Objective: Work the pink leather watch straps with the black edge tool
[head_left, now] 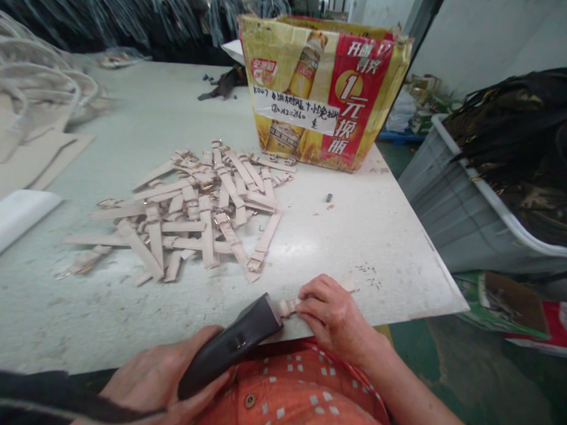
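My left hand (pixel 164 370) is wrapped around a dark, smooth handheld tool (pixel 233 342) with a blunt, wide front end; its exact kind is unclear. That end points at a short beige buckle strap (pixel 287 307), which my right hand (pixel 330 311) pinches near the table's front edge. Tool and strap are very close; whether they touch, I cannot tell. Part of the strap is hidden beneath my right fingers. Farther back on the table lies a loose pile of similar beige straps (pixel 209 203) with metal buckles.
A yellow and red cardboard box (pixel 298 81) stands at the table's back right. Beige sheets (pixel 27 151) and a white block (pixel 15 219) lie at left. Beyond the right edge, a grey bin (pixel 453 201) holds black material (pixel 526 141). Small scraps (pixel 330 197) dot the white table (pixel 380 242).
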`<state>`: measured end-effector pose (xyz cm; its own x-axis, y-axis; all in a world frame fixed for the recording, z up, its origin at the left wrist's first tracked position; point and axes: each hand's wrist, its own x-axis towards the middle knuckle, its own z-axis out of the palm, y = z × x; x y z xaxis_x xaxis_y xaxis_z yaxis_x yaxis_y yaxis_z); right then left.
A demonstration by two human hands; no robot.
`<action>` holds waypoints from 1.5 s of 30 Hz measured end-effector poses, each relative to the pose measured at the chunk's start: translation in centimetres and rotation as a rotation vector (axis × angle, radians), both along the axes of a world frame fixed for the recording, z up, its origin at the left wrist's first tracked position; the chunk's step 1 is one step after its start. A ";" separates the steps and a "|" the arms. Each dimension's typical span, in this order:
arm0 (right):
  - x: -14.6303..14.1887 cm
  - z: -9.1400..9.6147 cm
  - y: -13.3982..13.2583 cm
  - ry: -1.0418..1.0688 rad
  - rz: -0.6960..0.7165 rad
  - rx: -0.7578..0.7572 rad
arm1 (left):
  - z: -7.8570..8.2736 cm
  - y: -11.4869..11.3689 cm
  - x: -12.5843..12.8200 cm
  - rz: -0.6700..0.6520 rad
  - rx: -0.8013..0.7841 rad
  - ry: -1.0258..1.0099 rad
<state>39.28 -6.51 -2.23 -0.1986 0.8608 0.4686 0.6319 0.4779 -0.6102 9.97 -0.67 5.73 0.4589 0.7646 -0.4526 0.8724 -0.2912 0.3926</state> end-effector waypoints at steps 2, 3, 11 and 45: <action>0.1 0.0 0.1 0.024 0.012 -0.042 | 0.2 0.2 0.6 -0.020 -0.049 0.004; 0.1 0.0 0.2 0.034 0.019 -0.069 | 0.3 0.3 1.0 -0.024 -0.064 0.011; 0.6 -0.8 0.9 0.180 0.014 -0.164 | -0.1 1.7 3.2 -0.076 -0.075 0.000; 9.7 3.0 12.3 -0.200 -0.350 -0.040 | -2.5 -0.9 -3.0 0.222 0.067 -0.133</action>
